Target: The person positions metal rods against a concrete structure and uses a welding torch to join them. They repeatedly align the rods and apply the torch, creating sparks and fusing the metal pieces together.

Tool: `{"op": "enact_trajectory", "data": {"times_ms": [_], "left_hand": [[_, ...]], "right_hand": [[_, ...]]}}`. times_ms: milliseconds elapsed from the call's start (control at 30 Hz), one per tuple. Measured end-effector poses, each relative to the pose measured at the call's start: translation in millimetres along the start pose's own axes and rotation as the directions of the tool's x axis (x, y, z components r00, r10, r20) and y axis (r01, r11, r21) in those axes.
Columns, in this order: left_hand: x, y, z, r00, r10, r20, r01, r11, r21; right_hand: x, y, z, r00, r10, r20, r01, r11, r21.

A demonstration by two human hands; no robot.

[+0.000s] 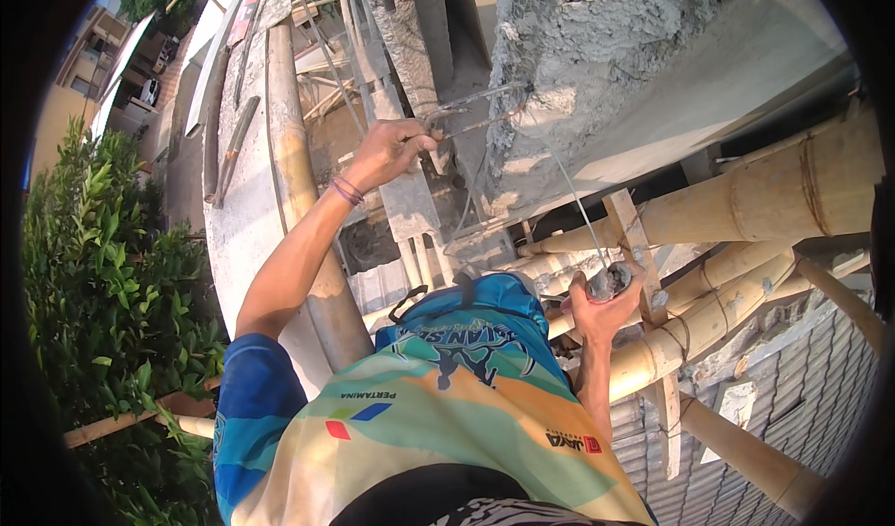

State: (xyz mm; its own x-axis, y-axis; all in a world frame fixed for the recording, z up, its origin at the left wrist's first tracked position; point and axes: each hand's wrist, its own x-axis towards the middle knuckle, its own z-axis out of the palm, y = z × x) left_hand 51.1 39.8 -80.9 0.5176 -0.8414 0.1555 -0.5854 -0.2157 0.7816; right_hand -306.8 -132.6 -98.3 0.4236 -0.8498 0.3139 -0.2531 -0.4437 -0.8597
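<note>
My left hand (pixel 396 150) is closed at the near end of a thin rod (pixel 480 124) that juts from a rough concrete wall (pixel 611 37). In my right hand (pixel 604 314), lower on the right, the fingers curl round a grey, rounded lump (pixel 610 282). A thin pale cord (pixel 580 204) runs taut from this lump up to the wall near the rod. Whether the lump is a weight or wound cord, I cannot tell. A second rod (pixel 474 97) sticks out just above the first.
Thick bamboo poles (pixel 755 204) tied with wire cross on the right, above corrugated roofing (pixel 792 423). To the left, another bamboo pole (pixel 296 167) lies along a pale ledge (pixel 244 232). Beyond that ledge are a leafy tree (pixel 112 321) and a street far below.
</note>
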Motion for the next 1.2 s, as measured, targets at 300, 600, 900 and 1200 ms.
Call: {"op": "enact_trajectory", "data": {"times_ms": [300, 600, 900, 1200], "left_hand": [[7, -5, -2, 0.996, 0.079, -0.030, -0.078, 0.997, 0.025], [7, 3, -6, 1.000, 0.013, 0.010, -0.013, 0.998, 0.067], [8, 0, -6, 0.995, 0.096, -0.011, -0.095, 0.992, 0.088], [8, -2, -6, 0.989, 0.145, -0.019, -0.143, 0.987, 0.078]], "right_hand": [[0, 8, 1, 0.998, -0.052, 0.019, 0.053, 0.996, -0.068], [1, 8, 6, 0.990, -0.137, 0.012, 0.138, 0.985, -0.107], [-7, 1, 12, 0.958, -0.279, 0.071, 0.284, 0.955, -0.085], [-16, -3, 16, 0.973, -0.229, 0.031, 0.230, 0.969, -0.093]]}}
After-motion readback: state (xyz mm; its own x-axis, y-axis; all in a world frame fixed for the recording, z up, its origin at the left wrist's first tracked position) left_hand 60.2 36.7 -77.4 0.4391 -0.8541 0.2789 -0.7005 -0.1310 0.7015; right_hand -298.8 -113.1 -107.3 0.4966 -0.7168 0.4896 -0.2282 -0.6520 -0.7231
